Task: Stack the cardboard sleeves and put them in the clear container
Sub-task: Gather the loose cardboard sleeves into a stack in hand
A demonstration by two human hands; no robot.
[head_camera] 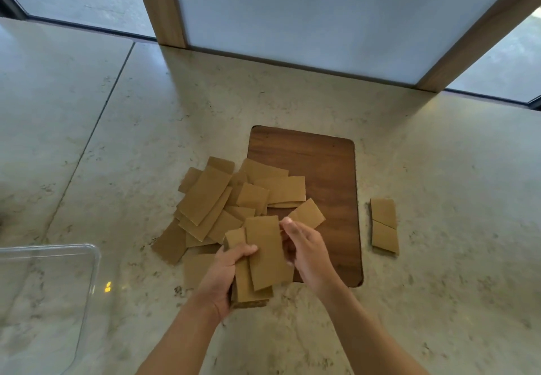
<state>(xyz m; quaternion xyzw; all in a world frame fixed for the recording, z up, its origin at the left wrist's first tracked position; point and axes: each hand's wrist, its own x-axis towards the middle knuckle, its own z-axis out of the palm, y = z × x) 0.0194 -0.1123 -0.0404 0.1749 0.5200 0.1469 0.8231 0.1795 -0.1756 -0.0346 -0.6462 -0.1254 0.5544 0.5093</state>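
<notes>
My left hand [224, 276] grips a small stack of flat brown cardboard sleeves [263, 257] from the left side, thumb across the front. My right hand [304, 253] touches the stack's right edge and pinches another sleeve [307, 213] that sticks out behind it. A loose pile of several more sleeves [216, 208] lies on the counter just beyond my hands. Two sleeves [384, 225] lie apart at the right. The clear container [90, 281] stands at the lower left with nothing in it.
A dark wooden board [325, 175] is set into the marble counter [439, 170] under part of the pile. A wood-framed white panel [292, 17] rises at the back edge.
</notes>
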